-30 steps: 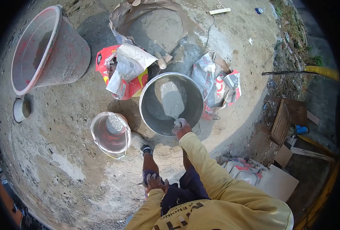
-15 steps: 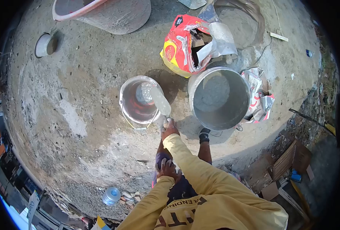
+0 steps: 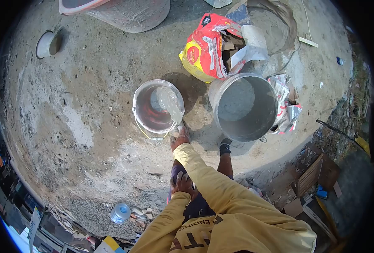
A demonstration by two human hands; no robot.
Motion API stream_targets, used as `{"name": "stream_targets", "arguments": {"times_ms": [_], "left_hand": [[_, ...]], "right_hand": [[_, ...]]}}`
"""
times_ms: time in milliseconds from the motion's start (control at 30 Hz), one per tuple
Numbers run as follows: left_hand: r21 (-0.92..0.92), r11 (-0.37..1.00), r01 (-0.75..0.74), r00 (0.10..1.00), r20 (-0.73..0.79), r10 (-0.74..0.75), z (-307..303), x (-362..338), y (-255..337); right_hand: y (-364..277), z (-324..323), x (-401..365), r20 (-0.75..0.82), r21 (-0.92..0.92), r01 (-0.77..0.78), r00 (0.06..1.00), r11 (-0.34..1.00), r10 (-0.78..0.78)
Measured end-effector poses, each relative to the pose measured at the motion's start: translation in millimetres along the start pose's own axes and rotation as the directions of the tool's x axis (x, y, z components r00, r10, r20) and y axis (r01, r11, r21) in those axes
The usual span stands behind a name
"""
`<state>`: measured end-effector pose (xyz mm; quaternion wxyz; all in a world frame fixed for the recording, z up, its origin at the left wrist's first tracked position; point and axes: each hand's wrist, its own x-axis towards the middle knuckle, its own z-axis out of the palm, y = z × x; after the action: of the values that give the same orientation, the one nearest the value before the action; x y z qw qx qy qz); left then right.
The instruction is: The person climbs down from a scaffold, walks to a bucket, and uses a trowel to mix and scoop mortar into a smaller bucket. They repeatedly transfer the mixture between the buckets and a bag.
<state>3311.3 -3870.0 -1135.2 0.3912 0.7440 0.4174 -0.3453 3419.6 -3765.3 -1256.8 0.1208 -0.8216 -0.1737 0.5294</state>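
My right hand (image 3: 179,137) is closed around the handle of a trowel (image 3: 171,105). The trowel's blade is coated in wet grey mortar and reaches over the rim into a small bucket (image 3: 137,99). Some grey mix lies at the bottom of that bucket, and its wire handle hangs towards me. To the right stands a larger grey bucket (image 3: 271,110) with wet grey mix inside. My left hand (image 3: 182,184) lies on my thigh with its fingers spread, holding nothing.
Behind the large bucket is an opened red and yellow bag (image 3: 203,46); a crumpled bag (image 3: 283,105) lies to its right. A big tub (image 3: 132,14) stands at the back. A water bottle (image 3: 120,213) sits near stones, and boards (image 3: 315,175) lie at lower right.
My right hand has shifted slightly left, and the trowel blade has swung further over the inside of the small bucket. My left hand stays on my thigh.
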Motion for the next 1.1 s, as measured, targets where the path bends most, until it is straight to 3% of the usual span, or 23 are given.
{"name": "stream_targets", "arguments": {"times_ms": [100, 133, 233, 300, 400, 467, 500, 533, 600, 667, 700, 767, 900, 967, 1033, 1100], "left_hand": [[0.044, 0.999, 0.004, 1.000, 0.023, -0.005, -2.2, 1.8, 3.4], [0.047, 0.999, -0.006, 1.000, 0.027, 0.005, -2.9, 0.3, 2.5], [0.043, 0.999, -0.012, 0.997, 0.082, 0.009, -0.7, 5.4, 6.8], [0.023, 1.000, -0.013, 0.997, 0.073, 0.011, 4.3, 6.4, 11.8], [0.036, 0.999, -0.041, 0.999, 0.022, 0.041, 15.8, 9.7, 15.9], [-0.052, 0.996, 0.075, 0.991, 0.117, -0.069, 12.0, 24.8, 21.3], [-0.161, 0.975, 0.151, 0.988, 0.037, -0.147, 13.1, 39.9, 20.7], [-0.274, 0.940, 0.206, 0.976, -0.014, -0.218, 17.4, 58.6, 19.0], [-0.591, 0.806, 0.021, 0.973, -0.172, -0.152, 24.1, 118.1, -9.0], [-0.590, 0.802, -0.093, 0.973, -0.224, -0.052, 17.8, 205.5, -50.7], [-0.787, 0.603, 0.131, 0.980, 0.012, -0.197, -28.7, 220.5, -19.2], [-0.938, 0.324, 0.128, 0.958, 0.032, -0.285, -86.6, 261.6, 16.3], [-0.929, 0.342, 0.143, 0.982, 0.091, -0.163, -178.3, 292.8, 104.5], [-0.910, 0.381, 0.163, 0.982, 0.113, -0.151, -188.6, 299.2, 129.4], [-0.872, 0.425, 0.243, 0.961, 0.157, -0.227, -189.9, 302.2, 143.7], [-0.872, 0.438, 0.220, 0.970, 0.146, -0.196, -186.7, 298.7, 143.1]], "right_hand": [[5.8, -20.0, -17.4, -0.049, 0.288, 0.186, 0.983, 0.939, -0.179], [9.1, -24.6, -26.8, -0.218, 0.277, 0.321, 0.939, 0.906, -0.266], [22.3, -63.1, -58.1, -0.137, 0.401, 0.249, 0.968, 0.882, -0.211], [29.7, -98.1, -81.1, -0.031, 0.447, 0.090, 0.996, 0.890, -0.085], [57.7, -142.0, -112.5, -0.100, 0.516, 0.112, 0.992, 0.849, -0.071], [89.9, -162.2, -127.3, -0.169, 0.514, 0.167, 0.981, 0.841, -0.091], [107.2, -175.6, -133.2, -0.205, 0.512, 0.191, 0.974, 0.837, -0.097], [126.6, -187.0, -140.4, -0.177, 0.504, 0.114, 0.984, 0.856, -0.027], [164.4, -214.8, -158.6, -0.199, 0.480, 0.066, 0.979, 0.875, 0.035], [207.9, -230.4, -168.1, -0.220, 0.455, 0.119, 0.975, 0.882, -0.019], [227.3, -236.1, -174.0, -0.236, 0.472, 0.119, 0.972, 0.874, -0.005], [258.0, -246.3, -184.6, -0.301, 0.375, 0.141, 0.953, 0.916, -0.024], [285.4, -264.0, -201.6, -0.352, 0.401, 0.106, 0.935, 0.910, 0.046], [293.0, -267.3, -204.1, -0.313, 0.462, 0.036, 0.941, 0.886, 0.125], [299.2, -266.0, -204.5, -0.318, 0.506, 0.043, 0.938, 0.861, 0.140], [305.3, -265.3, -205.0, -0.321, 0.546, 0.050, 0.935, 0.836, 0.153]]}}
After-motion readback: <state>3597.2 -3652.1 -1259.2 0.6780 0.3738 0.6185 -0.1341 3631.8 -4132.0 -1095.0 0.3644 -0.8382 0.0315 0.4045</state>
